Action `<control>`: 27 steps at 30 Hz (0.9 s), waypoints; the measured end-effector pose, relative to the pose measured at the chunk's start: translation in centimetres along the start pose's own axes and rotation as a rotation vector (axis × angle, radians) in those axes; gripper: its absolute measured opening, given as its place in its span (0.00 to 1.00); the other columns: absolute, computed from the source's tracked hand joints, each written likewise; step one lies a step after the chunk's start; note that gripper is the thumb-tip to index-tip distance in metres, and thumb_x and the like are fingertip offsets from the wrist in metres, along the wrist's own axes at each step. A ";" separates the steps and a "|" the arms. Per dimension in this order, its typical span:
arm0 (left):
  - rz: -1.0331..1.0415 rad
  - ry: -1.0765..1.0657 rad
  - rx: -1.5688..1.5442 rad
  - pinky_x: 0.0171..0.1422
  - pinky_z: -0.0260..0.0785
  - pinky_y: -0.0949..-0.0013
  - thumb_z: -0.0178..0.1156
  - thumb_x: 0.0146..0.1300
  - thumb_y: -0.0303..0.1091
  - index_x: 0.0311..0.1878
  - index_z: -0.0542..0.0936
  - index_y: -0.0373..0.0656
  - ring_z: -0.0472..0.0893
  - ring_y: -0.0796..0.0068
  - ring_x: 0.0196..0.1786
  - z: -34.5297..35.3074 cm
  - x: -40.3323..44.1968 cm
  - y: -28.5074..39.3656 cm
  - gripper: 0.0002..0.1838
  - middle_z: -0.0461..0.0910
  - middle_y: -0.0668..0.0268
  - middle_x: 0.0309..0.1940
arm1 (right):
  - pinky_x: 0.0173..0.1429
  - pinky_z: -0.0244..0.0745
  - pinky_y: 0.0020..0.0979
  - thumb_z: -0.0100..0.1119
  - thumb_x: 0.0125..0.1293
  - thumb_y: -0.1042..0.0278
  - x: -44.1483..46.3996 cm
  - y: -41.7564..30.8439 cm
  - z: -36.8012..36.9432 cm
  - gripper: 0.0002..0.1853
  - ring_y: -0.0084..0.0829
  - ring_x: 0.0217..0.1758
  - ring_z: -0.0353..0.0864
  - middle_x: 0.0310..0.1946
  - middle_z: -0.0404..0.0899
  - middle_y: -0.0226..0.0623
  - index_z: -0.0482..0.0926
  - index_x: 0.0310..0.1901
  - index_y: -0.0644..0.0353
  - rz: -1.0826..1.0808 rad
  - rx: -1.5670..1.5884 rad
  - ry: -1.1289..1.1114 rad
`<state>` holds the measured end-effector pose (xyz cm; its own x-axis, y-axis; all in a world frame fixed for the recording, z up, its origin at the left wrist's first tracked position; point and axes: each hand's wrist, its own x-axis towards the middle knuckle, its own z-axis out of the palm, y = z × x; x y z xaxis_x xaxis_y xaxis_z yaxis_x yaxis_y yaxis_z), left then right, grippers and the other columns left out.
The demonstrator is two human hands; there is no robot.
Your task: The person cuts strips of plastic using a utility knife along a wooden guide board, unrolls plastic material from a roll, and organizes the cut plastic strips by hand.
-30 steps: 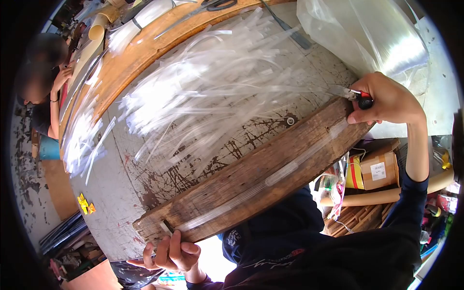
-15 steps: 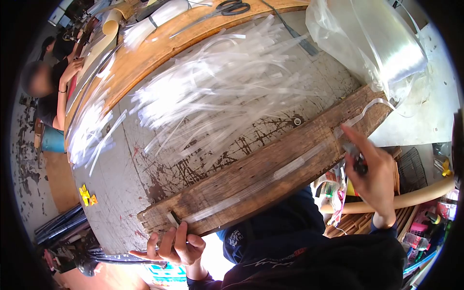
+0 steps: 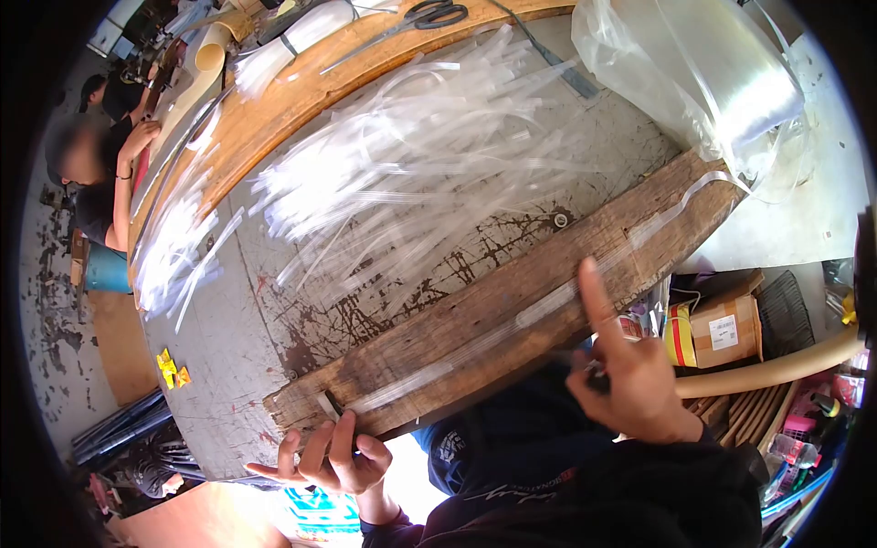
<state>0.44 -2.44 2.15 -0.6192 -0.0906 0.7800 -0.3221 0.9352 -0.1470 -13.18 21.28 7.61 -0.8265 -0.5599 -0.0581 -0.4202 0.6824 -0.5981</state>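
Observation:
A long worn wooden board [image 3: 493, 315] lies slantwise along the table's near edge. A clear plastic strip [image 3: 548, 306] runs lengthwise along it, and its far end curves towards a plastic-wrapped roll [image 3: 740, 87]. My left hand [image 3: 333, 461] grips the board's lower left end, with fingertips beside a small metal piece [image 3: 330, 405] set in the wood. My right hand [image 3: 635, 379] is over the board's near edge, its index finger stretched out along the strip. Its other fingers curl round a small dark object, blurred and mostly hidden.
Many loose clear strips [image 3: 411, 155] are heaped on the grey table [image 3: 219, 365]. Scissors [image 3: 402, 32] and a tied strip bundle [image 3: 292, 46] lie on the wooden rim. A cardboard box [image 3: 726, 333] stands below at right. Another person [image 3: 100, 183] is at far left.
My right hand has moved left and down along the board, its index finger now nearer the middle of the strip. My left hand stays at the board's end.

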 end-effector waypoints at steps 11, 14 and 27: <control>-0.008 0.002 -0.026 0.70 0.36 0.40 0.44 0.57 0.34 0.28 0.77 0.48 0.68 0.66 0.50 0.1 0.0 0.3 0.11 0.66 0.71 0.28 | 0.12 0.63 0.30 0.59 0.48 0.67 0.1 -3.9 4.3 0.47 0.26 0.08 0.68 0.15 0.73 0.30 0.44 0.66 0.71 -0.304 0.100 -0.134; -0.008 0.011 -0.040 0.71 0.34 0.40 0.44 0.58 0.35 0.28 0.76 0.49 0.68 0.67 0.50 0.2 0.1 0.3 0.11 0.67 0.70 0.29 | 0.10 0.62 0.31 0.58 0.48 0.66 0.3 -5.0 4.6 0.46 0.25 0.06 0.66 0.13 0.71 0.29 0.45 0.65 0.72 -0.329 0.121 -0.171; -0.090 0.048 -0.143 0.70 0.32 0.41 0.43 0.61 0.36 0.47 0.64 0.45 0.68 0.68 0.49 0.5 -1.0 -0.2 0.12 0.71 0.70 0.30 | 0.08 0.59 0.27 0.54 0.48 0.69 0.6 -7.1 7.9 0.43 0.21 0.04 0.63 0.08 0.67 0.27 0.47 0.66 0.72 -0.454 0.236 -0.256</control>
<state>0.77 -2.68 1.05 -0.5562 -0.1629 0.8149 -0.2671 0.9636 0.0102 -7.73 12.38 5.50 -0.4532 -0.8885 0.0726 -0.5926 0.2394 -0.7691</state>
